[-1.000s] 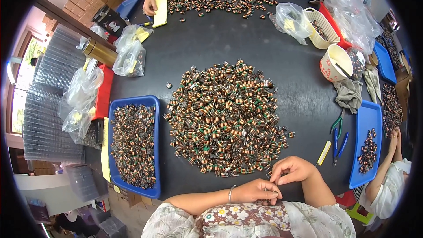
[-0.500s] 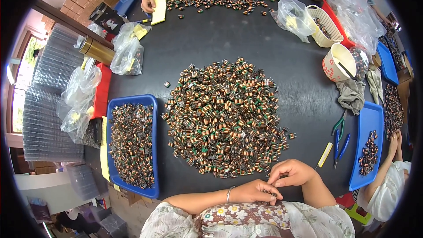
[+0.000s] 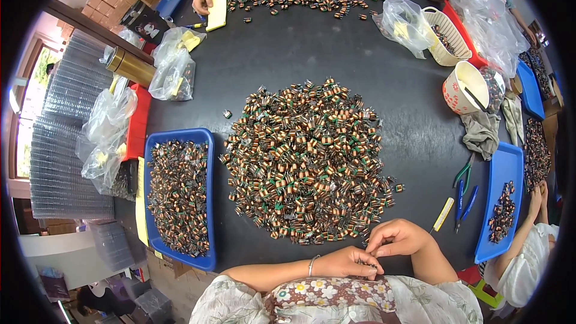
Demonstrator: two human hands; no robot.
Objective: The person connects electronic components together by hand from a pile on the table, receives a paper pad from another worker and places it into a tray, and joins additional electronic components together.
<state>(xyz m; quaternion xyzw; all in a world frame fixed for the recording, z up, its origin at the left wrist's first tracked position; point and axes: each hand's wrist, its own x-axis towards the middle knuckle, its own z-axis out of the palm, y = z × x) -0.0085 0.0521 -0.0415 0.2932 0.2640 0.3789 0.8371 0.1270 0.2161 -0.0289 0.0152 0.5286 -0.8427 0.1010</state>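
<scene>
A large round pile of small copper-wound coils with dark and green parts lies on the black table in front of me. At its near edge, by my body, my left hand is curled around a few of these coils, of which only dark bits show between the fingers. My right hand meets it from the right, thumb and fingers pinched together at the left fingertips. Whatever the right fingers pinch is too small and hidden to make out. A blue tray filled with similar coils stands to the left.
On the right lie green-handled pliers, blue-handled pliers, a yellow-and-white tool and another blue tray with some coils. A paper tub stands beyond. Across the table, another person's hand rests by yellow paper.
Both hands stay together in nearly the same place, fingers still curled and pinched. The whole view has shifted very slightly.
</scene>
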